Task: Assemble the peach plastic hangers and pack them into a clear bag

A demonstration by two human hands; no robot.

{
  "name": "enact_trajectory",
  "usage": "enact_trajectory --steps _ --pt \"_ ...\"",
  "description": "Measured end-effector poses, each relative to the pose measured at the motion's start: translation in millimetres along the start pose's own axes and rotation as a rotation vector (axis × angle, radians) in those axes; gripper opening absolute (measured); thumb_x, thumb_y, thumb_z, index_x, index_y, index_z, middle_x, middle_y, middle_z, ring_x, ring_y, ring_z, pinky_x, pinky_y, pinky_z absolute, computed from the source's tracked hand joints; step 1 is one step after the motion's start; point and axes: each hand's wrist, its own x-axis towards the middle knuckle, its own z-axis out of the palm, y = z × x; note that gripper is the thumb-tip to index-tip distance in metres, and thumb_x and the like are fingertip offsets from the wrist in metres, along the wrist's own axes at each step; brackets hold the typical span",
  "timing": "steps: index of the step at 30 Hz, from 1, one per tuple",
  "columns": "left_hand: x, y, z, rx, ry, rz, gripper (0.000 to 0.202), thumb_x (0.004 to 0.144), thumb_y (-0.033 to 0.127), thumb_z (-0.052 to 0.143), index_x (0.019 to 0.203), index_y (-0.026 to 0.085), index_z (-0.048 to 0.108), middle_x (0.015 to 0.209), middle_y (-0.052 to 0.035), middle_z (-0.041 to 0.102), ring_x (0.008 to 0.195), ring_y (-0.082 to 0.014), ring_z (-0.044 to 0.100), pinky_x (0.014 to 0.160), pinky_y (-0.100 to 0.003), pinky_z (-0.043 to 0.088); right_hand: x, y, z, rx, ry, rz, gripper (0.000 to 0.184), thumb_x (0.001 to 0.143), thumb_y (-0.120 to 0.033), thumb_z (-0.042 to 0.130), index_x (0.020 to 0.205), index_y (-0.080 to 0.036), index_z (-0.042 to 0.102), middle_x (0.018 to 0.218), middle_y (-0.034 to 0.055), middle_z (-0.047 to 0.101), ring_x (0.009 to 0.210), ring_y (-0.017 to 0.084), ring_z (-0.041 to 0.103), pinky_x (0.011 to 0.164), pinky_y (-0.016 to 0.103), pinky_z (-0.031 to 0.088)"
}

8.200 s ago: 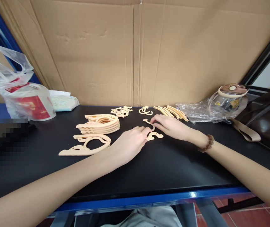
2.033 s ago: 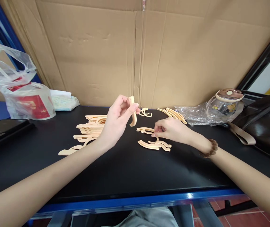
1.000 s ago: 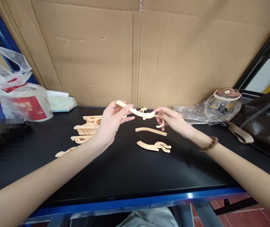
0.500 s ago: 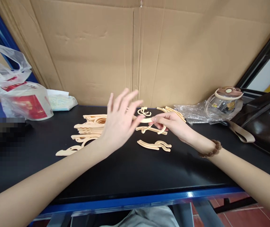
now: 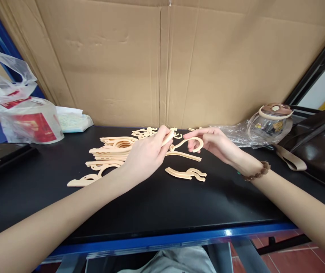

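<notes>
My left hand [image 5: 146, 154] is closed on one end of a pale curved wooden strip [image 5: 168, 137], raised just above the black table [image 5: 162, 204]. My right hand [image 5: 212, 143] pinches a small wooden hook piece [image 5: 185, 143] that meets the strip's end. Below them a long thin strip [image 5: 183, 156] lies flat, and a wavy wooden piece [image 5: 185, 174] rests nearer to me. A stack of curved wooden parts [image 5: 113, 148] sits left of my left hand.
A cardboard sheet [image 5: 162, 60] stands behind the table. A plastic bag [image 5: 22, 113] and a dark flat device [image 5: 0, 157] are at the left. A lidded glass jar [image 5: 270, 119] on clear wrap and a brown bag [image 5: 318, 148] are at the right. Small wooden bits [image 5: 143, 132] lie at the back.
My left hand, spread open half a second ago, has closed on the strip's end. My right hand has lifted the hook piece slightly and brought it against the strip.
</notes>
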Motion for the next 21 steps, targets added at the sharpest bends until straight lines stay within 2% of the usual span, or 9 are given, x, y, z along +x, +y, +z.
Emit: enact_trajectory --steps 2,6,10,14,18,21 --pt "0 1 -0.3 0.051 0.004 -0.075 0.014 0.095 0.034 0.039 0.093 0.022 0.046 0.078 -0.0002 0.063 0.058 -0.0176 0.056 0.053 -0.026 0.029 1 3 -1 -0.059 0.001 0.011 0.025 0.074 -0.020 0.064 0.097 -0.021 0.075 0.081 0.0032 0.072 0.078 0.016 0.064 0.072 0.029 0.049" --pt "-1 1 0.3 0.108 0.012 -0.126 0.030 0.095 0.047 0.038 0.089 0.023 0.053 0.061 0.0015 0.059 0.056 -0.0200 0.057 0.052 -0.026 0.026 2 7 4 -0.127 -0.020 0.017 0.029 0.075 -0.032 0.072 0.102 -0.022 0.073 0.088 0.0046 0.074 0.082 0.017 0.066 0.078 0.032 0.050" --pt "-3 2 3.5 0.096 0.006 -0.080 0.035 0.096 0.046 0.035 0.081 0.022 0.056 0.058 0.0013 0.059 0.055 -0.0189 0.056 0.052 -0.026 0.025 3 6 5 -0.179 0.056 -0.048 0.024 0.077 -0.039 0.070 0.091 -0.020 0.074 0.081 0.0025 0.071 0.074 0.013 0.062 0.072 0.029 0.050" --pt "-6 6 7.8 0.053 -0.090 -0.011 0.029 0.099 0.038 0.028 0.090 0.021 0.050 0.059 0.0023 0.057 0.052 -0.0175 0.055 0.051 -0.026 0.028 4 4 5 -0.148 0.174 -0.072 0.023 0.077 -0.042 0.071 0.087 -0.021 0.073 0.089 0.0021 0.068 0.077 0.012 0.059 0.069 0.026 0.049" --pt "-8 10 9.5 0.039 -0.194 0.055 0.023 0.099 0.037 0.025 0.098 0.021 0.042 0.062 0.0027 0.058 0.050 -0.0179 0.056 0.048 -0.026 0.029 2 2 7 -0.060 0.150 0.006 0.028 0.079 -0.043 0.068 0.092 -0.019 0.070 0.078 0.0019 0.068 0.073 0.012 0.060 0.073 0.027 0.049" --pt "-9 11 9.9 0.075 -0.197 0.080 0.024 0.097 0.043 0.031 0.097 0.020 0.040 0.060 0.0027 0.057 0.051 -0.0197 0.058 0.047 -0.026 0.028 1 0 10 -0.024 0.148 0.043 0.027 0.078 -0.041 0.070 0.091 -0.018 0.070 0.076 0.0015 0.068 0.072 0.011 0.061 0.074 0.026 0.049"
